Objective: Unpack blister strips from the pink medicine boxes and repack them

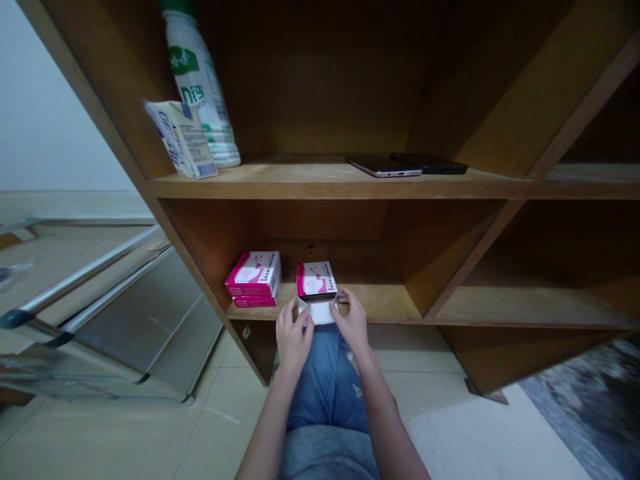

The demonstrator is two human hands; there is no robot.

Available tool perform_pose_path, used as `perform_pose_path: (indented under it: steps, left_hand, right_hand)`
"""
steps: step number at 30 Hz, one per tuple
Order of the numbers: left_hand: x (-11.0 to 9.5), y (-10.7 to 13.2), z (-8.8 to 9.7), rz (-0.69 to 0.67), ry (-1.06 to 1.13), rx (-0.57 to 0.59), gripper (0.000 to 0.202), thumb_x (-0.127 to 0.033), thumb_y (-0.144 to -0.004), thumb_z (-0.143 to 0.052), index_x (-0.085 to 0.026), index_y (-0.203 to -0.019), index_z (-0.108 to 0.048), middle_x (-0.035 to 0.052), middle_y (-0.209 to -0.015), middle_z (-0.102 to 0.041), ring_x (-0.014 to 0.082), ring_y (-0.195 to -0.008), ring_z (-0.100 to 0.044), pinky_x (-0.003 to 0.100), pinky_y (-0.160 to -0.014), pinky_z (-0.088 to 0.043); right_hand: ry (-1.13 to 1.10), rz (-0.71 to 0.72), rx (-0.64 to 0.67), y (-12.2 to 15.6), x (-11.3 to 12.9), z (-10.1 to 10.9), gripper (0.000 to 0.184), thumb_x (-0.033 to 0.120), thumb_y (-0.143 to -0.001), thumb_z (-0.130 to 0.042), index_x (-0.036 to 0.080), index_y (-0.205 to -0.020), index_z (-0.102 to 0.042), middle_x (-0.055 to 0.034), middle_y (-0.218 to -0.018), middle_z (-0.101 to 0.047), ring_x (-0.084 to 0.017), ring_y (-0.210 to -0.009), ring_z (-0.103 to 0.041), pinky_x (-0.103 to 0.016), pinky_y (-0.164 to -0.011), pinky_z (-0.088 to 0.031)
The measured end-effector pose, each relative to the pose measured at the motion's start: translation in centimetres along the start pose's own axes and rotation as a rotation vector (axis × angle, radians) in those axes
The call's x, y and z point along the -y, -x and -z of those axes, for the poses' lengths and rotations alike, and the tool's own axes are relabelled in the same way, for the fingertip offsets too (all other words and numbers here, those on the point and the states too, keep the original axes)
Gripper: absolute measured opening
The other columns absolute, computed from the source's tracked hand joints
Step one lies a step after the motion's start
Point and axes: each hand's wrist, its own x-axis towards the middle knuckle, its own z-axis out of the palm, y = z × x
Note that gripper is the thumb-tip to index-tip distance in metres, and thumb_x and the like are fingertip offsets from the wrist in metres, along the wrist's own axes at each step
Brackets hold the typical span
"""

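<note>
I see the open box [317, 279] on the wooden lower shelf [383, 303], near its front edge, w/ white flap [319, 313] toward me. My L hand [294, 333] and R hand [353, 320] grip this box, one at each side of the flap. Stacked boxes [254, 277] are on the L. Upper shelf [290, 175] carries bottle [203, 87], carton [184, 141] & phone [383, 165]. Metal rack [133, 327] stands L, on tiled floor [233, 417].

Upper shelf [300, 190]: carries bottle [209, 100], carton [185, 141], phone [383, 167], black slab [443, 165]. Lower shelf [390, 303]: carries pink box stack [254, 279], open box [317, 279].
</note>
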Motion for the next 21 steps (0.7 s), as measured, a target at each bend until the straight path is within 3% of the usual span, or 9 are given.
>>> perform_pose_path:
  steps: [4,7,12,15,21]
  left_hand:
    - [0.5,1.0,-0.4,0.080,0.018,-0.059,0.023,-0.026,-0.082,-0.054,-0.020,-0.102,-0.062,0.0128,-0.121,-0.055,0.0272,-0.111,-0.051,0.043,-0.095,-0.040]
    - [0.8,1.3,-0.8,0.168,0.015,-0.096,0.033,-0.029,-0.080,-0.056,-0.018,-0.111,-0.055,0.0139,-0.116,-0.058,0.0283,-0.108,-0.053,0.044,-0.092,-0.040]
    - [1.1,1.3,-1.2,0.234,0.009,-0.095,0.045,-0.033,-0.078,-0.058,-0.016,-0.119,-0.047,0.0147,-0.113,-0.060,0.0294,-0.105,-0.055,0.045,-0.092,-0.039]
    - [1.2,1.4,-1.3,0.243,0.008,-0.099,0.045,-0.033,-0.078,-0.058,-0.015,-0.118,-0.047,0.0145,-0.113,-0.061,0.0290,-0.106,-0.056,0.043,-0.093,-0.038]
    - [1.3,0.7,-1.1,0.225,-0.079,-0.044,0.047,-0.034,-0.079,-0.055,-0.015,-0.121,-0.045,0.0133,-0.114,-0.062,0.0270,-0.108,-0.056,0.044,-0.099,-0.032]
  right_hand:
    - [-0.014,-0.060,-0.050,0.5,-0.8,1.0,0.028,0.029,-0.085,-0.046,0.018,-0.108,-0.054,-0.0093,-0.100,-0.064,-0.020,-0.084,-0.061,-0.037,-0.081,-0.048]
    - [0.057,-0.069,-0.091,0.1,-1.1,1.6,0.022,0.032,-0.085,-0.046,0.018,-0.098,-0.056,-0.0090,-0.096,-0.063,-0.020,-0.081,-0.060,-0.036,-0.078,-0.047]
    - [0.251,-0.055,-0.123,-0.3,0.4,2.0,0.017,0.029,-0.084,-0.044,0.019,-0.085,-0.058,-0.0058,-0.082,-0.061,-0.019,-0.072,-0.058,-0.030,-0.067,-0.045]
    - [0.345,-0.024,-0.003,0.3,2.2,1.6,0.019,0.028,-0.086,-0.043,0.021,-0.086,-0.061,-0.0042,-0.080,-0.063,-0.019,-0.071,-0.060,-0.027,-0.064,-0.042]
    - [0.674,0.005,0.394,0.7,5.5,0.4,0.026,0.031,-0.090,-0.042,0.023,-0.105,-0.062,-0.0046,-0.079,-0.070,-0.019,-0.071,-0.066,-0.024,-0.060,-0.041]
